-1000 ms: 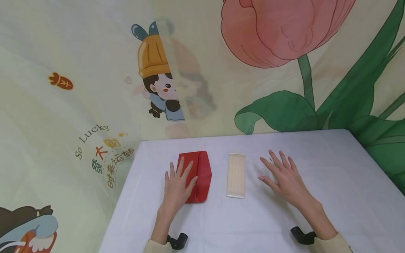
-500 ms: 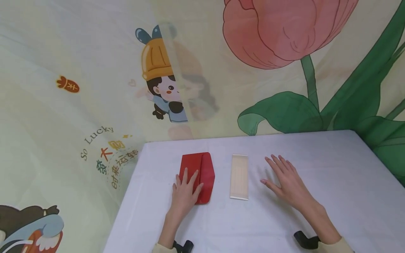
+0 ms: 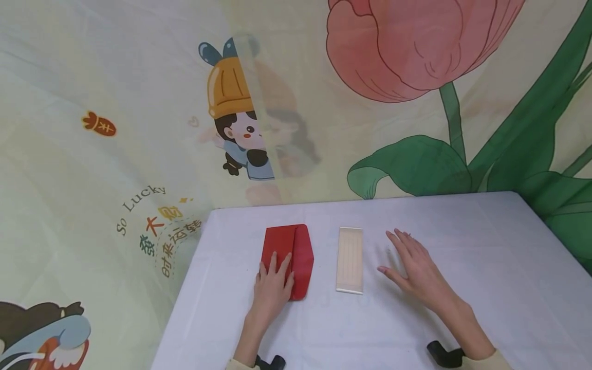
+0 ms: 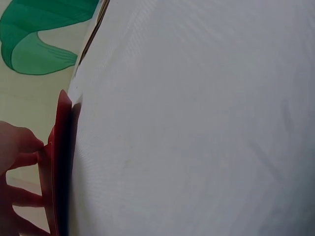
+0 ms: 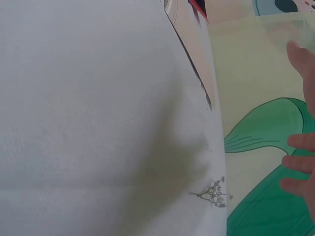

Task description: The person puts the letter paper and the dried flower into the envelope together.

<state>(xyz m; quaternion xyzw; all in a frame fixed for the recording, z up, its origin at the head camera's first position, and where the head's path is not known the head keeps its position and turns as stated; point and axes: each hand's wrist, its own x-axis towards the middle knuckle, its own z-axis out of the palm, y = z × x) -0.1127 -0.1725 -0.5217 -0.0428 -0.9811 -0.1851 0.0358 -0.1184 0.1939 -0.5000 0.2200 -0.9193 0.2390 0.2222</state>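
Observation:
My left hand (image 3: 272, 293) lies over the lower part of a red paper envelope (image 3: 302, 246), its flap unfolded to the right. In the left wrist view the fingertips touch the face of the red envelope (image 4: 59, 132). Right of it lies a flat, pale wood-coloured pack of thin strips (image 3: 349, 259), seemingly in a clear wrapper, with neither hand on it. My right hand (image 3: 418, 275) hovers above the table with fingers spread and nothing held. Beneath that hand, a small greyish twig-like thing (image 5: 212, 193) shows in the right wrist view.
A white cloth covers the table (image 3: 351, 329). Behind the table hangs a printed backdrop (image 3: 305, 103) with a large tulip and cartoon figures. Both wrists carry black camera mounts, the right mount (image 3: 444, 354) being in plain sight.
The left hand has drawn back toward the person, down the envelope. The right hand's fingers have come closer together while it stays in the air. The head view has shifted slightly.

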